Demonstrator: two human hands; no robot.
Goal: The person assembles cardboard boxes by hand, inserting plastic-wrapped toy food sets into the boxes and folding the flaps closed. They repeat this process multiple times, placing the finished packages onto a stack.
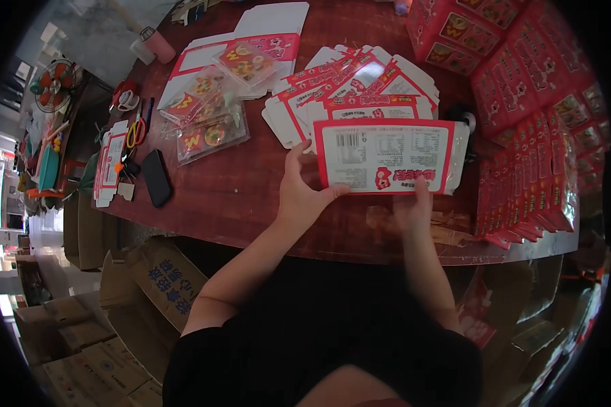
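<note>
Both hands hold up a red-and-white printed carton (pixel 380 159), its back panel with barcode and text facing me. My left hand (pixel 307 193) grips its left end, thumb along the lower edge and fingers behind. My right hand (pixel 414 207) is at the lower edge right of centre, a finger over the front and the rest partly hidden and blurred. A white flap shows at the carton's right end. Just behind lies a fanned pile of flat cartons (pixel 360 81). Several clear packs (pixel 214 132) with coloured contents lie left of it, partly on more flat cartons (pixel 271 44).
Upright red boxes (pixel 523 183) stand in a row at the right, with larger red boxes (pixel 516 68) behind. A phone (pixel 157 178), yellow-handled scissors (pixel 136 131) and a pink bottle (pixel 158 45) are at the left. Cardboard boxes (pixel 149 278) sit below the table's front edge (pixel 251 245).
</note>
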